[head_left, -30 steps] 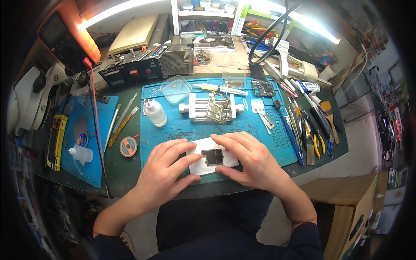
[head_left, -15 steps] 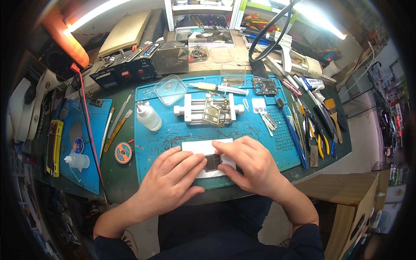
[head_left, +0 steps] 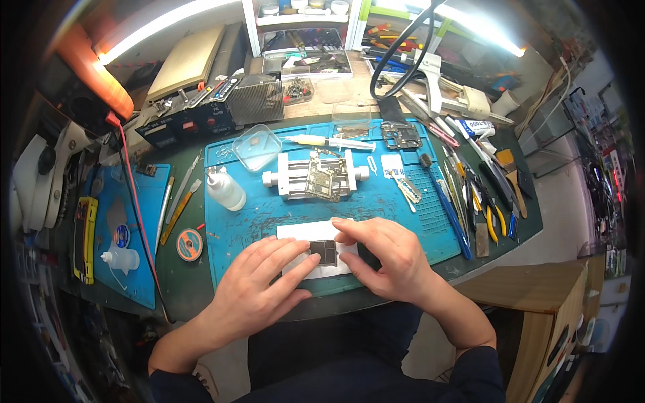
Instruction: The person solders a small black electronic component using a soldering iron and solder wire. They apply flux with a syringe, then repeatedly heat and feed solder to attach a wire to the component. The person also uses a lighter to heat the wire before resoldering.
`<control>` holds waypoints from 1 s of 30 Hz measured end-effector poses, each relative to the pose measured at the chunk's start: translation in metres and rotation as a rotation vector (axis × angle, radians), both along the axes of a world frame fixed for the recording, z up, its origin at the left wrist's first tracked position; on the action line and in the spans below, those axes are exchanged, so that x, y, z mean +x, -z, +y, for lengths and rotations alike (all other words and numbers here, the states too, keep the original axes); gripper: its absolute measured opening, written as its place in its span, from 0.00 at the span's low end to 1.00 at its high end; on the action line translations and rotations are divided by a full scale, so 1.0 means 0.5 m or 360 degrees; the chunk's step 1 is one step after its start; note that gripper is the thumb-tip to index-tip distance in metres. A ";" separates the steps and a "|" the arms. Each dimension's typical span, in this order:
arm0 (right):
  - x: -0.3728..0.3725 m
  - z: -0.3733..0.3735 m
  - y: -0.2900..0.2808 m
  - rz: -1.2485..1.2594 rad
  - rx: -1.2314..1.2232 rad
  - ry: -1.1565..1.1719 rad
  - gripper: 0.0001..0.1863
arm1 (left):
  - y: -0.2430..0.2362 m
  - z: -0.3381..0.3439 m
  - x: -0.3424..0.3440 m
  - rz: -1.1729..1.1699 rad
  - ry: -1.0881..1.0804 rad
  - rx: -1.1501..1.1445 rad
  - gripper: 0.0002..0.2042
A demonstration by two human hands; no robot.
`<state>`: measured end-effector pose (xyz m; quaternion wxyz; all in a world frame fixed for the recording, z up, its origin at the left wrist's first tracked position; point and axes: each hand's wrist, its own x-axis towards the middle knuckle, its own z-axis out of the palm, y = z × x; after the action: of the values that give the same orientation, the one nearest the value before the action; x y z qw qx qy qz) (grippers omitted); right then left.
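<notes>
A small dark plate marked with thin grid lines (head_left: 325, 252) lies on a folded white sheet (head_left: 301, 231) near the front of the blue mat. My left hand (head_left: 262, 272) stretches its fingers over the sheet, with fingertips at the plate's left edge. On the other side, my right hand (head_left: 386, 258) arches with thumb and index finger apart, close to the plate's right edge. Whether those tips touch it I cannot tell. Beyond the sheet, a metal clamp holder (head_left: 290, 176) bears a phone circuit board (head_left: 324, 180).
A white squeeze bottle (head_left: 226, 189) stands left of the holder. Behind lie a clear plastic box (head_left: 256, 148) and a syringe (head_left: 329, 143). A blue brush (head_left: 447, 207), pliers (head_left: 496, 215) and tweezers crowd the right. A solder wick spool (head_left: 189, 244) sits left of the mat (head_left: 396, 232).
The view has shifted slightly. My right thumb and index finger have eased a little away from the plate, and more of it shows. My left fingers have spread slightly.
</notes>
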<state>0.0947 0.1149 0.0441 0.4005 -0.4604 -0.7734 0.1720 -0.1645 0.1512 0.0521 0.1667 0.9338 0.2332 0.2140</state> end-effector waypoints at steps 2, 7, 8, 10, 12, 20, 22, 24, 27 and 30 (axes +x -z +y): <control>-0.002 -0.007 -0.002 0.0154 -0.0085 0.0062 0.24 | 0.004 0.000 -0.007 -0.0057 -0.0010 -0.0045 0.30; 0.019 -0.021 -0.008 0.0008 0.0052 0.0196 0.20 | -0.017 0.006 -0.002 -0.0045 -0.0230 -0.0064 0.37; 0.019 -0.034 -0.007 -0.0044 0.0034 0.0182 0.20 | -0.024 0.008 0.001 -0.0012 -0.0199 -0.0130 0.38; 0.021 -0.040 -0.019 -0.0173 0.0163 0.0164 0.19 | -0.031 0.016 0.011 0.0018 -0.0161 -0.0111 0.39; 0.030 -0.044 -0.029 -0.0253 0.0231 0.0230 0.12 | -0.031 0.011 0.011 0.0023 -0.0175 0.0034 0.39; 0.038 0.012 -0.222 0.0024 0.0566 0.0435 0.13 | -0.007 -0.002 0.008 -0.0118 -0.0282 0.0165 0.33; 0.016 0.095 -0.303 0.0345 0.0366 0.0432 0.19 | -0.016 -0.007 0.003 -0.0169 -0.0322 0.0222 0.31; -0.019 0.198 -0.405 0.0963 0.0091 0.0287 0.28 | -0.008 -0.011 -0.015 -0.0275 -0.0326 0.0272 0.25; 0.013 0.346 -0.534 0.1312 -0.0048 0.0537 0.19 | 0.020 0.003 0.007 -0.0619 -0.0235 0.0340 0.11; 0.047 0.454 -0.578 0.1553 -0.0108 0.0763 0.13 | 0.014 -0.001 -0.012 -0.0728 -0.0203 0.0298 0.12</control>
<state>0.1183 0.3422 0.3333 0.7259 -0.5032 -0.3650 0.2944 -0.1706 0.1508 0.0450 0.1140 0.8560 0.2270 0.4503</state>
